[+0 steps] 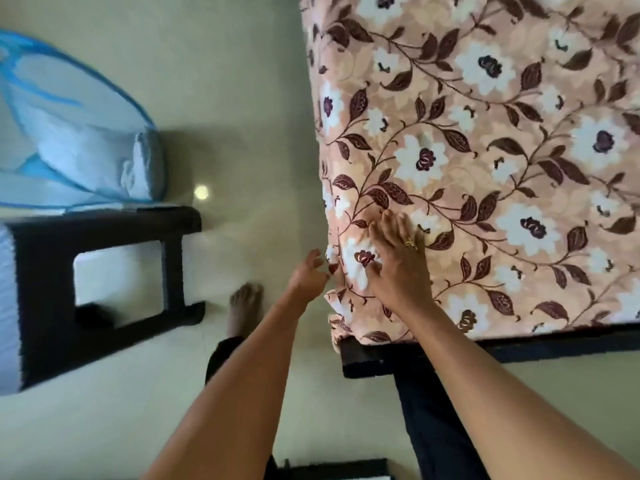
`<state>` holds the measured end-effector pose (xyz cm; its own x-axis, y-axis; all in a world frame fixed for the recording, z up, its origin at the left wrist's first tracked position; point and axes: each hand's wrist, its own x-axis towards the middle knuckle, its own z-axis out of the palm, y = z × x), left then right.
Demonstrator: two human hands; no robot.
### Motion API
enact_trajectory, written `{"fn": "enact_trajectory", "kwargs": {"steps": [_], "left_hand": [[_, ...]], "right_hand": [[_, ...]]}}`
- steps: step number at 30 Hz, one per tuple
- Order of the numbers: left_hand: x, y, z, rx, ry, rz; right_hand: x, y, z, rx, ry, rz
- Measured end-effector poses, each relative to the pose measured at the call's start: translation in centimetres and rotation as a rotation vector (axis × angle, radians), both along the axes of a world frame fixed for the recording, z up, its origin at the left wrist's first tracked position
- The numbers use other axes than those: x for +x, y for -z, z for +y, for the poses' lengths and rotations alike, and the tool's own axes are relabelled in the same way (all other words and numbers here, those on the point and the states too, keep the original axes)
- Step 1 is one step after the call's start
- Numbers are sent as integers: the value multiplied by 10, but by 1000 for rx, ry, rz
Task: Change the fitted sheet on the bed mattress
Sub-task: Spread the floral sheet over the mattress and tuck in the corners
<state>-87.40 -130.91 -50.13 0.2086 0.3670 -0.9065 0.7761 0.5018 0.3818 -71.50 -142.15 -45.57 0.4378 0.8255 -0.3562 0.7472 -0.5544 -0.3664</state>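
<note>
A peach fitted sheet (485, 161) with white flowers and dark brown leaves covers the mattress, filling the right half of the view. My right hand (398, 258), a ring on one finger, lies flat with straight fingers on the sheet near the mattress's near left corner. My left hand (308, 271) is at the mattress's side edge by that corner, fingers loosely curled and touching the sheet's edge; I cannot tell whether it grips the fabric. The dark bed frame (367, 358) shows below the corner.
A black stool or low table (104, 292) stands on the pale floor (242, 98) at left. Behind it lies a folded blue mosquito net (79, 133). My bare foot (244, 306) is on the floor between the stool and the bed.
</note>
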Motion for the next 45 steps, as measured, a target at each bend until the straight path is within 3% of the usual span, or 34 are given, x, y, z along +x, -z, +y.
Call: {"fn": "enact_trajectory", "kwargs": {"steps": [2,5,7,11,15,18,24,27,31,35,37,42,45], "left_hand": [[8,7,4,-128,-1,-70],[6,36,7,-211,279,-23],[-7,54,13,-137,430,49],[-38,64,34,95,622,71],[-70,51,55,14,392,23],[-82,45,56,52,367,-39],[-75,50,7,123,482,-393],[-66,62,-24,307,673,-511],[-54,78,-32,451,860,-423],[-62,80,-15,473,1061,-411],[-63,77,-7,416,1049,-338],[-34,84,-10,249,771,-239],[-22,78,-17,235,642,-175]], "right_hand": [[-12,3,5,46,128,5],[-46,7,18,97,400,-28],[-74,9,31,154,584,-71],[-142,6,44,275,741,-134],[-252,22,39,257,962,125],[-312,49,23,211,1259,178],[-306,96,-11,489,1902,-94],[-275,119,-9,578,2081,-26],[-257,139,-12,629,2253,56],[-275,149,-24,733,2436,278],[-277,145,-17,879,2528,324],[-258,131,17,968,2706,325],[-239,115,33,1279,2830,425]]}}
